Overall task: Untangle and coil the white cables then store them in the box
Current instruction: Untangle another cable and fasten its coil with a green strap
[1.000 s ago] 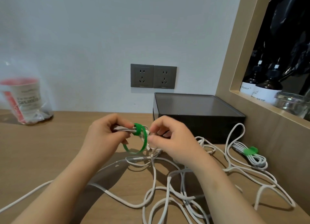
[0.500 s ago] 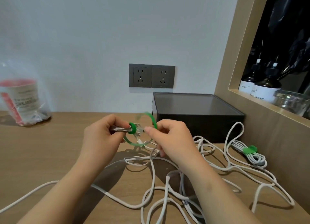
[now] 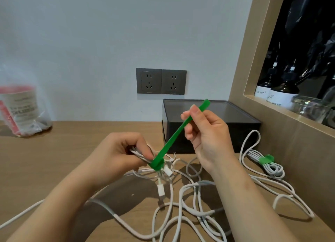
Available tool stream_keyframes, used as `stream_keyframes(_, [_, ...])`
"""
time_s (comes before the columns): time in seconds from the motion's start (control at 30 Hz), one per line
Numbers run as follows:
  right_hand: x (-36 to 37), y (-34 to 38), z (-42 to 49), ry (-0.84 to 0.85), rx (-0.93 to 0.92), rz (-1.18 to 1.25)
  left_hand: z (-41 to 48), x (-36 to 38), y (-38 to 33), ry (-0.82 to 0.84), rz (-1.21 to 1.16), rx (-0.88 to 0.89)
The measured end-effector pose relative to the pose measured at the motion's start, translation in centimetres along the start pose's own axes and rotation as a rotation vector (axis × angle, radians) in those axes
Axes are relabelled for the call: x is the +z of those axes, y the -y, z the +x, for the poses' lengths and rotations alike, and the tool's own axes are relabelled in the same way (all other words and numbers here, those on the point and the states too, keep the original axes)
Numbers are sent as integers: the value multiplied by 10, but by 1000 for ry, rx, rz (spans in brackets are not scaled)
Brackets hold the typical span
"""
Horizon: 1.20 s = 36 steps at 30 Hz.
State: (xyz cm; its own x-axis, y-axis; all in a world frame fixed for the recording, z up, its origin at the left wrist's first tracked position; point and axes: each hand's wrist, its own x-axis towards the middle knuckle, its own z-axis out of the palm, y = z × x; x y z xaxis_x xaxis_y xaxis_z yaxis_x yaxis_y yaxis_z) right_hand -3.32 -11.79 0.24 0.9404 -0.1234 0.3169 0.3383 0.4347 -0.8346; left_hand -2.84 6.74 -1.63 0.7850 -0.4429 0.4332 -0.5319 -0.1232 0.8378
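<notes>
Item: left hand [image 3: 123, 156], fingers curled round a small coil of white cable [image 3: 140, 154], held just above the light wooden tabletop [image 3: 54, 160]; a white plug [image 3: 160, 190] dangles below it.

Item: flat green fastening strap [image 3: 178, 134], one end wrapped about the coil, the rest drawn taut up and to the right; right hand [image 3: 206, 133] pinches it near the free tip between thumb and forefinger.

Item: loose white cables [image 3: 183, 212], tangled on the tabletop in front, not yet coiled.

Item: second white coil [image 3: 268, 167], bound in a green tie, lying at the right near the black rectangular box [image 3: 212, 133] by the wall; whether the box's top is a lid or open, cannot tell.

Hazards, as judged: a slack left grip would let the loops spring apart before the strap closes; a slipped pinch would lose the tension; the dangling plug could snag the tangle below; the strap might bind in a stray strand.
</notes>
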Motion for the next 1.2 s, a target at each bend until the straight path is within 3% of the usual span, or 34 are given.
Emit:
stream_keyframes(0.13, [-2,-13,4,-129,102,-138,0,-1,3,51,-295,-22])
stream_keyframes(0.23, [-1,-26,4,-143,250,-270,1,2,9,25,-543,-40])
stream_keyframes(0.3, [0,-32,4,-118,361,-236,2,3,10,-23,-660,-52])
stream_keyframes(0.57, [4,-32,0,-75,489,-105,11,6,-1,-555,-991,-236])
stream_keyframes(0.73, [5,-29,-3,44,520,0,14,0,3,-714,-1163,-276])
stream_keyframes(1.0, [9,-29,-9,218,398,55,16,-3,10,-797,-1202,-270])
stream_keyframes(1.2, [10,-32,-12,179,153,-539,16,-4,20,-846,-1110,-314])
